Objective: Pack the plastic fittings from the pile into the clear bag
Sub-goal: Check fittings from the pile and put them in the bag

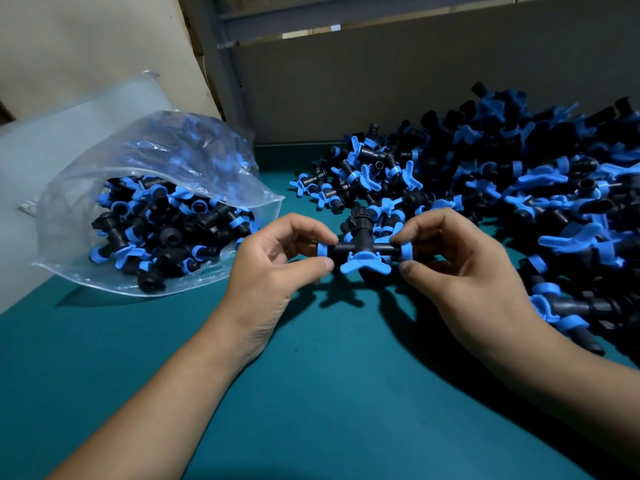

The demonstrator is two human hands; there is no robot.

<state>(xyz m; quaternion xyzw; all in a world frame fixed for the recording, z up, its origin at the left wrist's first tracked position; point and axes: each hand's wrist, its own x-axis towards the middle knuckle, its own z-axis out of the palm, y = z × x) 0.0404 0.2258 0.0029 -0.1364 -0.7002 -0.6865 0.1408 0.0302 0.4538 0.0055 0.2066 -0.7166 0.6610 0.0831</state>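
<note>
while held level above the green table top, black fitting spans both hands: left hand pinching blue ring at one end, thumb below and fingers curled over; right hand pinching blue ring at other end likewise. blue wing handle facing the camera, third branch pointing away toward the pile. two-ended grip probably for a look-over or for turning the piece before bagging; judgement only.

clear bag lying on its side to the left, mouth open toward the hands, already well filled with same black-and-blue fittings. mouth sagging low at the near edge, upper film drooping over the load; likely needs lifting or a push to take more. short, unobstructed reach from held fitting to bag mouth.

pile heaped to the right and behind, reaching under right forearm; large share still unpacked. stragglers just beyond the held piece, near but apart from the bag.

grey panel and metal post behind table. pale sheet standing behind bag.
</note>
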